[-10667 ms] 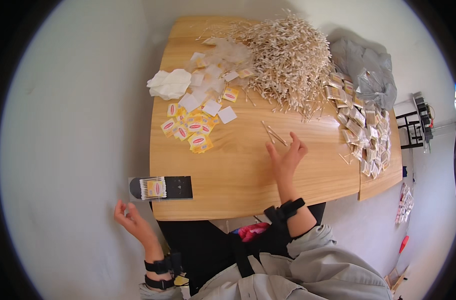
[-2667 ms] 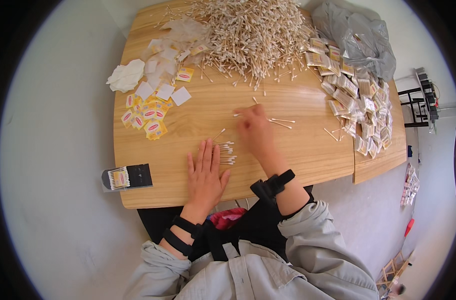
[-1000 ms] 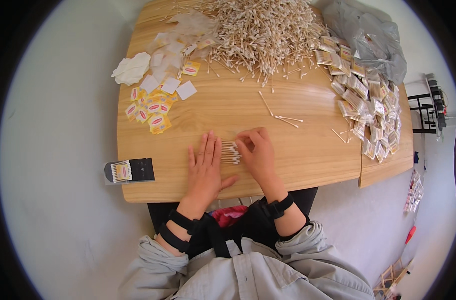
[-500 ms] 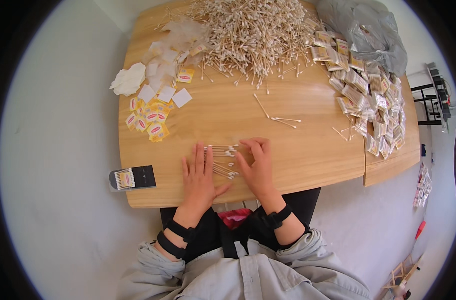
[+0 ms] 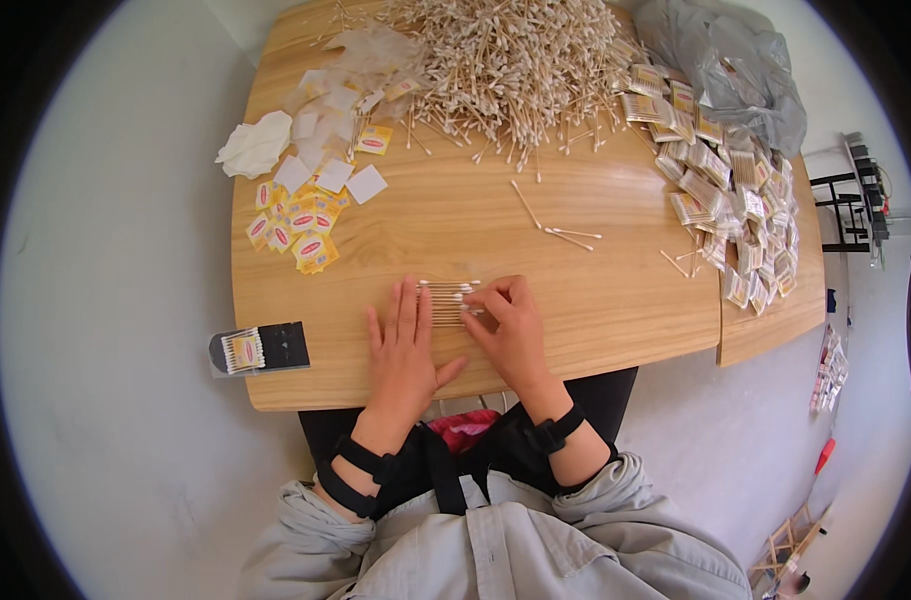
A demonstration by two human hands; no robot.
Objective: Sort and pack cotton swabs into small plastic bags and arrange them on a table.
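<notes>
A row of cotton swabs (image 5: pixel 444 305) lies side by side near the table's front edge, between my two hands. My left hand (image 5: pixel 403 335) rests flat with fingers stretched out, covering the swabs' left ends. At their right ends, my right hand (image 5: pixel 514 330) is bent, thumb and index finger pinched together on a cotton swab; the fingertips partly hide it. Over at the left stands a small black tray with a clear sleeve (image 5: pixel 288 346), holding a packed set of cotton swabs with a yellow label (image 5: pixel 246 350).
A large heap of loose cotton swabs (image 5: pixel 516 70) covers the far middle. Filled swab packets (image 5: pixel 736 200) and a grey plastic bag (image 5: pixel 726 70) lie right. Yellow cards (image 5: pixel 301 222), white squares (image 5: pixel 366 184) and clear bags (image 5: pixel 366 55) are left. A few stray swabs (image 5: pixel 526 205) lie mid-table.
The fanned lower swabs have been drawn up into an evenly parallel row. My right fingers have closed in from apart to a pinch at the right ends. My left hand stays flat.
</notes>
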